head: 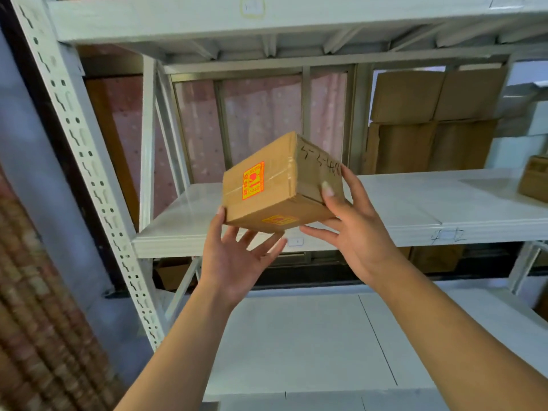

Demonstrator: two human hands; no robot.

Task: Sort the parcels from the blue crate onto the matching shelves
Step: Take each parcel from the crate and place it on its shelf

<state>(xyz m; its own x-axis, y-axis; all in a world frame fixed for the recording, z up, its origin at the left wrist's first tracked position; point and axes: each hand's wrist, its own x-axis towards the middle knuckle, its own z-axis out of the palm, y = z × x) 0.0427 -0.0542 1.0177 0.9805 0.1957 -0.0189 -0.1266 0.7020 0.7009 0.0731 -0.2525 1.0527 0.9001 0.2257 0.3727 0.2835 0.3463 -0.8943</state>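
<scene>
A small brown cardboard parcel (275, 185) with orange and yellow stickers and handwritten numbers on one side is held tilted in the air, just in front of the white middle shelf (415, 203). My left hand (234, 253) supports its lower left corner from beneath, fingers spread. My right hand (353, 226) grips its right side, thumb on the marked face. A handwritten label (446, 235) is on the shelf's front edge. The blue crate is out of view.
A perforated white upright (89, 179) stands at the left. Another small box (535, 179) sits at the shelf's far right. Large cardboard boxes (430, 123) stand behind the rack. A lower white shelf (311, 336) lies below my arms, an upper shelf (267, 16) above.
</scene>
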